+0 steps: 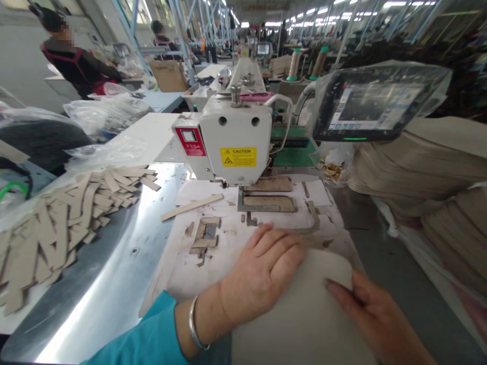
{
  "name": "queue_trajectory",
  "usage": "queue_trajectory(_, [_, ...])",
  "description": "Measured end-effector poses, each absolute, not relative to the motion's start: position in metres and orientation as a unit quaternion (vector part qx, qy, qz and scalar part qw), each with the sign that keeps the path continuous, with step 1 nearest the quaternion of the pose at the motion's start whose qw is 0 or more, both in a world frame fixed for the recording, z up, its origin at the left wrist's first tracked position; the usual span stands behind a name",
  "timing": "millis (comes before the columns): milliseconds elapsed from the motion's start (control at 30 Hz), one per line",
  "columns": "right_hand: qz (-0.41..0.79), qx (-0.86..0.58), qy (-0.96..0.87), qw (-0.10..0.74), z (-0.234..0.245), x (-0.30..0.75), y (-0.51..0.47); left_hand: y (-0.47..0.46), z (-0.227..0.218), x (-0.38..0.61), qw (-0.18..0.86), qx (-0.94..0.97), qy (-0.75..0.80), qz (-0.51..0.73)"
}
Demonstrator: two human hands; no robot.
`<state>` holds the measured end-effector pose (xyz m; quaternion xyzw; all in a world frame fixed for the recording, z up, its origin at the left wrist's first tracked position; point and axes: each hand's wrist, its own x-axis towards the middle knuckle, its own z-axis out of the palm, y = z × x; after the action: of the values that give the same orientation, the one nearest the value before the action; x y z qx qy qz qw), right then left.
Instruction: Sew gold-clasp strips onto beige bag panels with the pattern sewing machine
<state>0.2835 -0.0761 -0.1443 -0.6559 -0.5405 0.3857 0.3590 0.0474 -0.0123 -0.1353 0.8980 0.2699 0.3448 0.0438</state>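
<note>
My left hand (262,271) lies flat, fingers stretched out, on a pale beige fabric piece (304,314) spread on the work plate in front of the sewing machine (232,139). My right hand (376,317) rests on the same piece at its right edge, fingers extended along it. A silver bangle sits on my left wrist. Under the machine head, a metal clamp frame (268,203) holds a tan strip. One loose tan strip (192,207) lies left of the clamp.
A heap of tan strips (64,218) lies on the steel table at left. Stacked beige pieces (437,177) rise at right under a plastic-wrapped touchscreen (375,106). Plastic bags sit at back left. Other people stand farther back.
</note>
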Motion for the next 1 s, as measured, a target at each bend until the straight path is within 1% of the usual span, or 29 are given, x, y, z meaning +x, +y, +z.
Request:
queue_trajectory(33, [0.405,-0.684,-0.476,0.376,-0.139,0.298,-0.07,-0.012,-0.13,0.048,0.038,0.895,0.28,0.344])
queue_trajectory(100, [0.383,-0.746,-0.346,0.421,-0.13,0.333,-0.051,-0.011,-0.125,0.048,0.06,0.9,0.286,0.325])
queue_trajectory(167, [0.338,-0.77,-0.319,0.438,-0.127,0.367,-0.029,-0.007,-0.128,0.049,0.112,0.913,0.265,0.29])
queue_trajectory(300, [0.307,-0.75,-0.393,0.435,-0.137,0.394,0.016,0.001,-0.144,0.05,0.143,0.929,0.259,0.22])
queue_trajectory(367, [0.304,-0.729,-0.433,0.435,-0.146,0.384,0.038,0.004,-0.15,0.049,0.152,0.931,0.274,0.189])
queue_trajectory(533, [0.339,-0.681,-0.501,0.413,-0.168,0.334,0.095,0.008,-0.16,0.044,0.164,0.913,0.351,0.13])
queue_trajectory(600, [0.299,-0.673,-0.547,0.398,-0.178,0.316,0.115,0.008,-0.163,0.041,0.163,0.903,0.383,0.11])
queue_trajectory(767, [0.132,-0.672,-0.652,0.325,-0.196,0.296,0.145,0.01,-0.166,0.033,0.143,0.894,0.416,0.083])
queue_trajectory(867, [0.079,-0.659,-0.678,0.315,-0.189,0.302,0.137,0.013,-0.166,0.03,0.138,0.893,0.422,0.068])
queue_trajectory(933, [0.049,-0.609,-0.723,0.323,-0.176,0.31,0.116,0.015,-0.167,0.029,0.131,0.895,0.421,0.068])
queue_trajectory(967, [0.039,-0.572,-0.758,0.312,-0.169,0.314,0.101,0.016,-0.168,0.029,0.125,0.897,0.419,0.07])
queue_trajectory(1000, [0.039,-0.532,-0.798,0.279,-0.163,0.318,0.084,0.016,-0.168,0.029,0.118,0.899,0.417,0.071])
